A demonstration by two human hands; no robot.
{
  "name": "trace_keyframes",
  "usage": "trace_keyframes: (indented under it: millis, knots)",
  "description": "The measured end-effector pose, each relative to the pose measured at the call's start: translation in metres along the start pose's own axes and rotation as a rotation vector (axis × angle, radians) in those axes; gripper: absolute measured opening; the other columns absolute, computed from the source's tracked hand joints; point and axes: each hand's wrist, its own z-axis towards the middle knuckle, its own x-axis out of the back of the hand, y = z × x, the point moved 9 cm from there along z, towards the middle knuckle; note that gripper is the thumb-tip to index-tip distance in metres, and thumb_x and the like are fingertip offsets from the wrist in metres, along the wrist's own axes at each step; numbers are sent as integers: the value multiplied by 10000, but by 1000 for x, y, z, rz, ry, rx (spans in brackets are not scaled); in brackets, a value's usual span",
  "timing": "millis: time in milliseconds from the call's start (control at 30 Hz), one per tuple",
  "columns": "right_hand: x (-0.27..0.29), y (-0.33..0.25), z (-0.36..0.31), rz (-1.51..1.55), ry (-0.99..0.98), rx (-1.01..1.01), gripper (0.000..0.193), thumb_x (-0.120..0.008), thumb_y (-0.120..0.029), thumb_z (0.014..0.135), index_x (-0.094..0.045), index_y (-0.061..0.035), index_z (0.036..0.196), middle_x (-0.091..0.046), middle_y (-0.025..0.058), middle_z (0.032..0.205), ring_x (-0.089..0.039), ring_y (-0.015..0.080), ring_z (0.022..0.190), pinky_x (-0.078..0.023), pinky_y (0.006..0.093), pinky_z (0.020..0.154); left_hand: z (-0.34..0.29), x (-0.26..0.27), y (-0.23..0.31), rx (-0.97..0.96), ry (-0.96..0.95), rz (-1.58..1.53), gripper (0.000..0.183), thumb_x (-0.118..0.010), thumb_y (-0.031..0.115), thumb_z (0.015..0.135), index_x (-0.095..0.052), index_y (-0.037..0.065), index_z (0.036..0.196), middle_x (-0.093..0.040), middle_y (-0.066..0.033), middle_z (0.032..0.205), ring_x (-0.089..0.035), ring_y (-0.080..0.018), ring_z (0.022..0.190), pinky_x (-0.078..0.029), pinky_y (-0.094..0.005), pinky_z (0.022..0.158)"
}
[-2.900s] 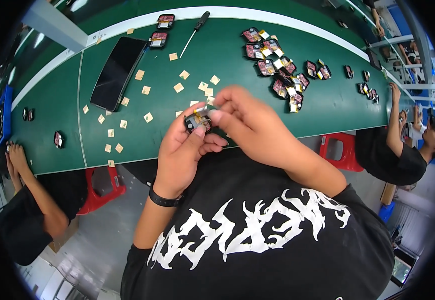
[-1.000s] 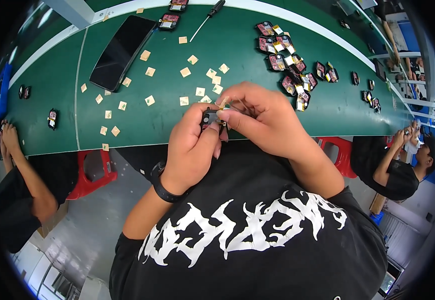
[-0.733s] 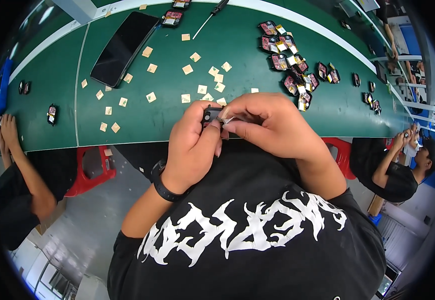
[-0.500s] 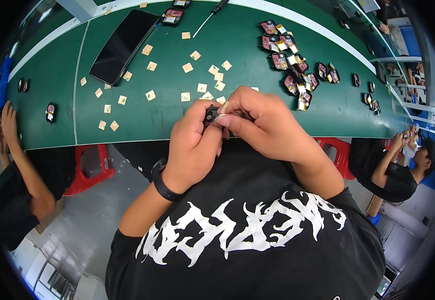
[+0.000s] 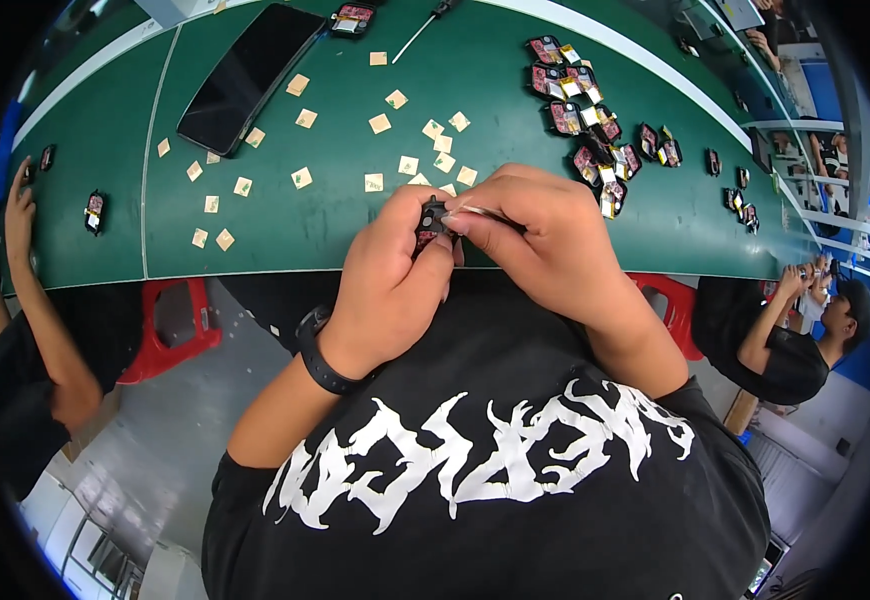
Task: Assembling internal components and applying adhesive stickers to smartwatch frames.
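Just past the table's near edge, my left hand (image 5: 395,275) is closed round a small black electronic housing (image 5: 435,212). A round grey part and some red circuit board show inside it. My right hand (image 5: 545,225) is closed in a pinch, thumb and forefinger tips touching the housing's right side. A thin, pale, shiny sliver (image 5: 490,213) shows between these fingers; its kind is unclear, and the curled fingers hide the rest. Just beyond both hands, several square beige adhesive pads (image 5: 408,165) lie scattered on the green table.
A black phone-like slab (image 5: 245,85) lies far left, a screwdriver (image 5: 420,28) at the back. Several housings with red boards and silver batteries (image 5: 575,120) are heaped to the right. One housing (image 5: 95,212) lies left, near a co-worker's hand (image 5: 21,215). Red stools (image 5: 180,330) flank me.
The housing has tilted, so its red board shows more. A beige piece at my right fingertips is now out of sight, and the pale sliver shows. The left co-worker's hand reaches farther over the table.
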Motion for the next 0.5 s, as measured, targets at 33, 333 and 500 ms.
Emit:
trace_keyframes:
  millis: [33, 333, 500]
  knots:
    - [1, -1, -1, -31, 14, 22, 70, -707, -44, 881, -729, -16, 941, -687, 97, 772, -662, 273, 729, -522, 364, 646, 0, 0, 0, -10, -2, -13, 180, -485, 5, 956, -531, -3, 1129, -609, -41, 753, -553, -92, 566, -446, -268, 525]
    - [-13, 16, -4, 67, -66, -117, 107, -716, -43, 891, -739, -16, 993, -719, 110, 835, -669, 216, 690, -525, 340, 629, 1, -1, 6, -52, -51, 140, 278, -448, -9, 945, -495, -36, 1217, -628, -64, 817, -562, -95, 622, -449, -260, 579]
    - [-26, 50, -10, 508, -14, -395, 70, -721, -1, 900, -700, 50, 943, -720, 98, 818, -656, 130, 669, -528, 281, 600, 1, -1, 3, 40, -85, 67, 276, -439, 10, 959, -496, -30, 1227, -633, -69, 853, -554, -86, 628, -421, -236, 555]
